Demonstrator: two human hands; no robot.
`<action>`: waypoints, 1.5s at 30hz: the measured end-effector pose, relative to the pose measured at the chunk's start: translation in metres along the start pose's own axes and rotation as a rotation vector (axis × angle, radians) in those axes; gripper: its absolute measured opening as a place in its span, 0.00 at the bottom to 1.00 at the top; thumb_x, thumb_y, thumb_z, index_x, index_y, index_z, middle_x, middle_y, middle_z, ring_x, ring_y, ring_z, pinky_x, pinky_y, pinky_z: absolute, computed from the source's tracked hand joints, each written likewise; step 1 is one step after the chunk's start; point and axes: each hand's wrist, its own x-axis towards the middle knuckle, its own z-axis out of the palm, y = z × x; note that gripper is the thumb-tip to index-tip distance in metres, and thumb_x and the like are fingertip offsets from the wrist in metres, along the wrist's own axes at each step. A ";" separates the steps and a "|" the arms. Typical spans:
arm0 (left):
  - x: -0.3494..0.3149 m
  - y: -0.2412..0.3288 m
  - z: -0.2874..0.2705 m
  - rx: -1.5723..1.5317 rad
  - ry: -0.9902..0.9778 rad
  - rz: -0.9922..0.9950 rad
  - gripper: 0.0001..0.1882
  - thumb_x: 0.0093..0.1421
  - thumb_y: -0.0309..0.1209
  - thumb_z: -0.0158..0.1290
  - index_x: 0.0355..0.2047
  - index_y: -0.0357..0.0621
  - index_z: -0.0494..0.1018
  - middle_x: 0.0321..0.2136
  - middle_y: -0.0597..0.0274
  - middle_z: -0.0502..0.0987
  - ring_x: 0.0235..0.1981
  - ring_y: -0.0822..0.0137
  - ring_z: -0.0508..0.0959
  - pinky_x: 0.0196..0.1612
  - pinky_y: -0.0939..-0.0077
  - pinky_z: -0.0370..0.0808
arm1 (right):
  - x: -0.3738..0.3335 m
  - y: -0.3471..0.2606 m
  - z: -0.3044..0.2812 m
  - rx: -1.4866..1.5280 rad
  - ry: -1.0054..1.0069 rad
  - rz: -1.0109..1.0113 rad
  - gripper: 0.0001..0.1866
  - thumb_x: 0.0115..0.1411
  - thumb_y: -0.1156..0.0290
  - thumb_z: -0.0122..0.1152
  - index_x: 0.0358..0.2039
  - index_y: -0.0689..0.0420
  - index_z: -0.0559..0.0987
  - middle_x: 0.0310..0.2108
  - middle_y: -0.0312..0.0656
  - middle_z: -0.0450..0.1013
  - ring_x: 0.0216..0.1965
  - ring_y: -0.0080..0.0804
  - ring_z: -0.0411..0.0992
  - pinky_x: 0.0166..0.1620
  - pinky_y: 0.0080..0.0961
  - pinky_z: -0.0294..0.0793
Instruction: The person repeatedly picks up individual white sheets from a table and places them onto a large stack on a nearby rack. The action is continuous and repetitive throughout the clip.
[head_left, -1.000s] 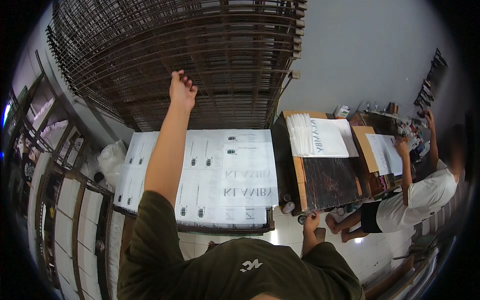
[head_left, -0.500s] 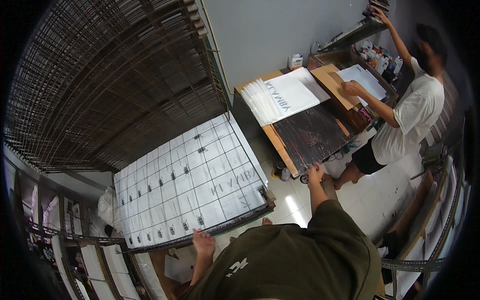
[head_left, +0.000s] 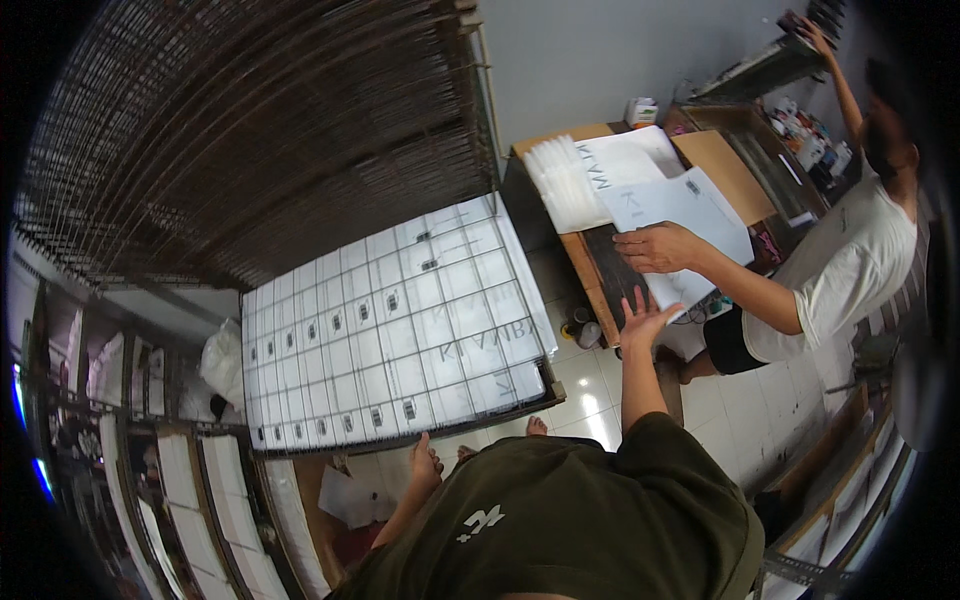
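My right hand is open, fingers spread and palm up, at the lower edge of a white printed plastic sheet. Whether my fingers touch it, I cannot tell. A co-worker's hand lies over the sheet's left side, above mine. My left hand is low beside the front edge of a wire drying rack, thumb up and fingers loosely bent, with nothing seen in it. Several white printed sheets lie under the rack's lowest wire grid.
Many raised wire grids hang over the rack's far side. A wooden table carries a stack of white plastic bags and brown cardboard. The co-worker stands at right, other hand on a raised printing frame. Loaded shelves flank me.
The co-worker's near hand has brought a white printed sheet leftward toward me. My right hand has opened beneath it. My view has shifted left, and my left hand sits slightly below the rack edge.
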 end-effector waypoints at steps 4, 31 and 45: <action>-0.006 -0.001 -0.010 -0.010 -0.036 0.065 0.14 0.54 0.43 0.55 0.28 0.50 0.64 0.13 0.73 0.59 0.10 0.77 0.58 0.11 0.82 0.53 | 0.019 0.022 -0.028 -0.227 0.370 0.056 0.24 0.53 0.63 0.57 0.49 0.53 0.64 0.45 0.40 0.64 0.40 0.32 0.67 0.37 0.27 0.72; -0.244 0.175 0.126 0.750 -0.276 1.621 0.25 0.52 0.40 0.54 0.48 0.46 0.63 0.35 0.57 0.72 0.33 0.58 0.74 0.38 0.68 0.72 | -0.188 0.041 0.286 -0.435 -0.734 -0.045 0.26 0.48 0.79 0.53 0.50 0.59 0.62 0.41 0.41 0.63 0.42 0.30 0.63 0.47 0.26 0.62; -0.200 0.228 0.014 0.025 -0.397 1.415 0.13 0.61 0.35 0.45 0.31 0.36 0.70 0.18 0.60 0.70 0.21 0.74 0.67 0.26 0.77 0.66 | -0.358 0.139 0.328 -0.937 -1.492 -0.077 0.31 0.48 0.82 0.58 0.54 0.56 0.62 0.34 0.36 0.65 0.32 0.20 0.63 0.34 0.15 0.63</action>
